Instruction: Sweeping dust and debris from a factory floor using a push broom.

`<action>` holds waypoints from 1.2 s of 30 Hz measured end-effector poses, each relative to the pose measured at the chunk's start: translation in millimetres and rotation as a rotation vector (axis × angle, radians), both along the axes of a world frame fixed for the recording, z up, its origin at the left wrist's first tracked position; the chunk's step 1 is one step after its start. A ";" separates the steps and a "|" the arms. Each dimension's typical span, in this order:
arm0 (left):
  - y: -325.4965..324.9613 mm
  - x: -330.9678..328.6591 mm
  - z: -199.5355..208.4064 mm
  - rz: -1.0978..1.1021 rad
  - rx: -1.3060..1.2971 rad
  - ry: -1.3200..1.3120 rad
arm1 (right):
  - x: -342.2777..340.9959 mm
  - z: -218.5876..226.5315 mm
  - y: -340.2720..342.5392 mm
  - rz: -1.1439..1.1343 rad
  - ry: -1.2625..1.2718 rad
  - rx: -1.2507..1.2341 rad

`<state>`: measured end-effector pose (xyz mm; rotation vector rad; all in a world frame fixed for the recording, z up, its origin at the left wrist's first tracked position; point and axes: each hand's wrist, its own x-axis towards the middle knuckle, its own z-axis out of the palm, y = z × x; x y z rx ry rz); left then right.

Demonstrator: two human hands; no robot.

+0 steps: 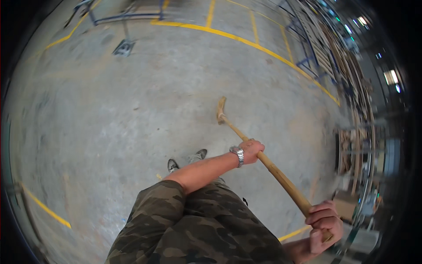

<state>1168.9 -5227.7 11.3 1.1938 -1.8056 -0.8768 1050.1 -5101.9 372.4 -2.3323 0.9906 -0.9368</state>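
Note:
A broom with a long wooden handle (283, 179) slants across the picture, from its narrow tan head (221, 110) on the concrete floor to its end at the lower right. Midway along the handle, my left hand (252, 151) is closed round it, a metal watch on that wrist. My right hand (324, 223) wraps its fingers about the handle near the top end. The head's underside is hidden from view.
A long-handled dustpan (124, 47) stands on the floor at the far left, near a blue metal frame (127, 18). Yellow lines (237, 38) mark the floor. Racks with long stock (323, 44) line the right side, with a cardboard box (345, 205) nearer me.

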 end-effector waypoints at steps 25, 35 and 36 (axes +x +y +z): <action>147.1 374.3 -90.4 0.800 0.623 -0.628 | 223.1 -212.1 -230.7 0.828 -0.322 1.217; -38.9 336.7 -100.9 0.522 0.421 -0.400 | 168.6 -154.3 -280.0 0.077 -0.347 0.933; -67.0 312.8 -83.3 0.410 0.411 -0.359 | 159.4 -129.2 -266.2 -0.093 -0.412 0.889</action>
